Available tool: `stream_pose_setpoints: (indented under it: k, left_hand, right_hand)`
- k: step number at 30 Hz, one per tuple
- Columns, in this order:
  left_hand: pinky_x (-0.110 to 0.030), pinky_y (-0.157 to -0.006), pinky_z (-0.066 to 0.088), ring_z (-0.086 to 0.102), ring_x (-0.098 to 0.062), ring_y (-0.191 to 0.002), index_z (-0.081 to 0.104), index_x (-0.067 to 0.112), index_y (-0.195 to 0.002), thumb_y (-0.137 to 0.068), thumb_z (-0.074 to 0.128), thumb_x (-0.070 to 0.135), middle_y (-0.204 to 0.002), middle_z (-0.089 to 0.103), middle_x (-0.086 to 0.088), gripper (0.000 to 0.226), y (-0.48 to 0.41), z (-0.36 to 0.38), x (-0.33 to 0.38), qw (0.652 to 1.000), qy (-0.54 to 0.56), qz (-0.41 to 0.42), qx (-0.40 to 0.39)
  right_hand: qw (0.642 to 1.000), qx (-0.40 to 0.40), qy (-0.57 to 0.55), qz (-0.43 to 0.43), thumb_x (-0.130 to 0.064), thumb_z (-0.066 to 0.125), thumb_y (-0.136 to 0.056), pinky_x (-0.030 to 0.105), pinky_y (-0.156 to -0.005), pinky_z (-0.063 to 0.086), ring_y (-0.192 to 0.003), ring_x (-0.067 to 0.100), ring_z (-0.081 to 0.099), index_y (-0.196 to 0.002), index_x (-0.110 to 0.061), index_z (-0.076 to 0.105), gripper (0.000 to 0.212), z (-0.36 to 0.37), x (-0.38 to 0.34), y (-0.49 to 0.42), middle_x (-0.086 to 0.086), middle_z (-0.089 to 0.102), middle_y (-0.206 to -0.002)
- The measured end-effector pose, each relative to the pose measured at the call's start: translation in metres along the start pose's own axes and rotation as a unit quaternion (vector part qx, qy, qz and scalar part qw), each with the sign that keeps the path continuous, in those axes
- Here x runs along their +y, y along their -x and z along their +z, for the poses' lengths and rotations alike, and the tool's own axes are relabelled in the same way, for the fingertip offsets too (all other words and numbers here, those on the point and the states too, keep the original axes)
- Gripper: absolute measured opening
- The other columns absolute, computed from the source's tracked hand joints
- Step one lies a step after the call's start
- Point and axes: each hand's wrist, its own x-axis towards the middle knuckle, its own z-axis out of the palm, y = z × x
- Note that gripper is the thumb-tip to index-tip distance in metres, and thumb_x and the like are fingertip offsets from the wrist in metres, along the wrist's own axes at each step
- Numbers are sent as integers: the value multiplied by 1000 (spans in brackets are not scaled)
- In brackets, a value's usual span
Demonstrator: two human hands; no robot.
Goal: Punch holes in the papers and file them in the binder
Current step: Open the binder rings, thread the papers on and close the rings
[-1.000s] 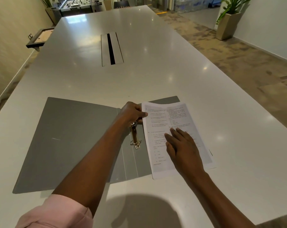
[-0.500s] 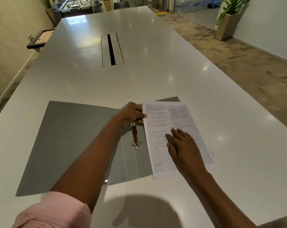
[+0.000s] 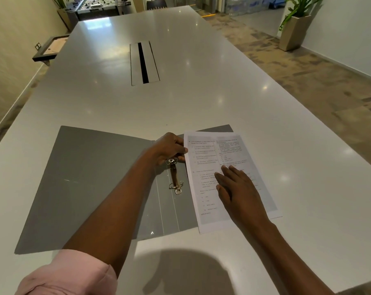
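A grey cardboard ring binder [image 3: 91, 184] lies open and flat near the near edge of the long glossy white table [image 3: 201, 99], its left cover reaching toward the near left corner. Along its spine sits the brass-coloured metal ring mechanism [image 3: 174, 177]. The white printed papers [image 3: 210, 158] rest on the binder's right cover, just beside the rings, with their right and near edges overhanging onto the table.

The left hand [image 3: 169, 149] (its arm comes out of a rolled pink sleeve [image 3: 73, 273]) sits at the far end of the mechanism. Its fingers are curled, and fingertip and thumb seem to pinch the papers' left edge, though the contact is small and partly hidden. The right hand [image 3: 235, 188] lies flat on the papers, fingers straight and together, pressing them down.

A metal-framed cable slot [image 3: 144, 62] is set into the table's middle, well apart from the binder.
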Motion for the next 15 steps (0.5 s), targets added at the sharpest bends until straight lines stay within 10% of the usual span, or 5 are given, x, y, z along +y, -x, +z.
stream_pose_setpoints:
  k: [6, 15]
  left_hand:
    - [-32, -73, 66, 79, -22, -76, 71, -12, -115, -100, 59, -9, -110, 79, -23, 20, 2, -5, 2, 1000, -6, 2, -29]
    - [-46, -96, 64, 79, -32, -105, 71, -9, -118, -101, 60, -6, -118, 79, -19, 20, 3, -9, 1, 998, 31, -10, -48]
  right_hand:
    - [1000, -1, -7, 9, -36, 51, -105, 31, -124, 13, -151, 16, 35, -146, -30, 56, 42, 2, -3, 0, -5, 46, -159]
    - [1000, -3, -10, 10, -37, 48, -106, 38, -127, 16, -152, 18, 33, -147, -31, 55, 41, 6, -12, 1, -4, 45, -159]
